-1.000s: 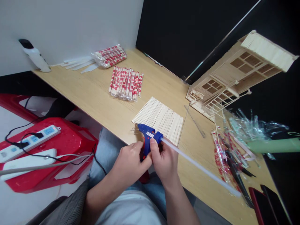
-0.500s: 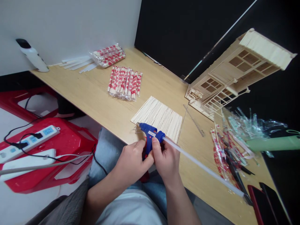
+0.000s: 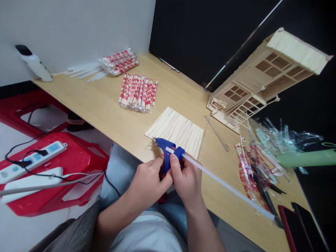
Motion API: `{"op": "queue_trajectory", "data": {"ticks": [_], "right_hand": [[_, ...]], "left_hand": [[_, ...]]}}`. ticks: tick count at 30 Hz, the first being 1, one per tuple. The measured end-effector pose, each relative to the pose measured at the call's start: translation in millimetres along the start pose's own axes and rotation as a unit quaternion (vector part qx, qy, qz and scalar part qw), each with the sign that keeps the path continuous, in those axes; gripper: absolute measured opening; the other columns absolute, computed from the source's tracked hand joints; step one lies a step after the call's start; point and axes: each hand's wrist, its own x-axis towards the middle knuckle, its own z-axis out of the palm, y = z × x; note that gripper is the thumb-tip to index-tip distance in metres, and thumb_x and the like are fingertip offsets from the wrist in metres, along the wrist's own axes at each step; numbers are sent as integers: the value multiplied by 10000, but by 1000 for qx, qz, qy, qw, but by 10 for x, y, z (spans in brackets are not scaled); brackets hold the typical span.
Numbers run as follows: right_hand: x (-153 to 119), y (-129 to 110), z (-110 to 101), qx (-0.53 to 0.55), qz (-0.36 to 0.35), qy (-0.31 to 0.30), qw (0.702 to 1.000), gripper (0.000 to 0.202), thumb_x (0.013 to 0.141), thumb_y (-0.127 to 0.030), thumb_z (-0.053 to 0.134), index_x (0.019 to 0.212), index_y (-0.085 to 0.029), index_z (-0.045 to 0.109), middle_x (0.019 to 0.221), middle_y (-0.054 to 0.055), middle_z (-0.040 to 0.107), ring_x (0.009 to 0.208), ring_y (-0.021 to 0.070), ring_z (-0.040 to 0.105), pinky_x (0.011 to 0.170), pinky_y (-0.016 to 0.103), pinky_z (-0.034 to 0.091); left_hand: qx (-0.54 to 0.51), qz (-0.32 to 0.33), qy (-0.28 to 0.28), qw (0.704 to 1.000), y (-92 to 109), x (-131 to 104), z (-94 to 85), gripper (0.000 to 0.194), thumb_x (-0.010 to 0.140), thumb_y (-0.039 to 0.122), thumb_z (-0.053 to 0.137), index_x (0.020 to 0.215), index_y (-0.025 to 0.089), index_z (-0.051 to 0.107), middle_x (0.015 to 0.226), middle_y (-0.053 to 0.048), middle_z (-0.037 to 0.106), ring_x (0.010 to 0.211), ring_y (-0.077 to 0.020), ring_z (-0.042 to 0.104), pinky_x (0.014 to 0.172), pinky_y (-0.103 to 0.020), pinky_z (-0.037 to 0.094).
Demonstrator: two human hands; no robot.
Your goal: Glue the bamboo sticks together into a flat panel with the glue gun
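Both of my hands are closed around a blue hot glue gun (image 3: 166, 144) just over the table's near edge. My left hand (image 3: 149, 178) wraps its handle and trigger side, and my right hand (image 3: 187, 177) grips it from the other side, thumb along the body. A long translucent glue stick (image 3: 225, 185) runs out of the gun's back toward the lower right. The nozzle points left, beside the near corner of a flat panel of pale wooden sticks (image 3: 178, 129). A small red light glows on the gun's body.
Wrapped chopstick bundles (image 3: 138, 91) lie behind the panel. A wooden model house (image 3: 252, 80) stands at the right, near plastic wrappers (image 3: 275, 136), a green cylinder (image 3: 307, 159) and phones (image 3: 296, 227). Power strips (image 3: 34, 161) with cables rest on a red stool (image 3: 89, 154).
My hands and the glue gun keep the same hold and position. The view has shifted very slightly; nothing on the table has visibly moved.
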Motion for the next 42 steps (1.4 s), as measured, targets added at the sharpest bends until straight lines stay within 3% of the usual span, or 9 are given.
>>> {"op": "queue_trajectory", "data": {"ticks": [8,20,32,42], "right_hand": [[-16,38,-33,-8,3,10,1000,277,963,-297,540,806,-171,729,709,30,697,663,191,657,702,293,523],[-51,79,-67,0,15,1,1000,275,966,-298,545,775,-183,705,669,7,671,589,166,599,643,280,492],[-22,89,-105,-29,20,16,999,295,955,-305,539,725,-185,681,661,10,669,596,169,609,625,273,474],[-35,100,-123,-18,28,6,999,266,950,-290,543,741,-191,675,666,2,672,623,168,625,631,261,471]], "left_hand": [[-14,-11,-15,1000,-3,-8,40,261,897,407,549,729,221,480,642,10,559,566,-149,510,596,-281,361],[-26,18,0,1000,34,26,94,225,896,345,514,712,220,473,596,24,519,537,-139,470,574,-273,325],[-40,-46,-44,997,76,3,78,270,882,429,552,726,228,462,588,41,494,523,-134,458,567,-271,322],[-56,-27,-43,997,90,33,114,255,891,404,541,723,219,489,542,54,464,487,-120,431,538,-257,303]]}}
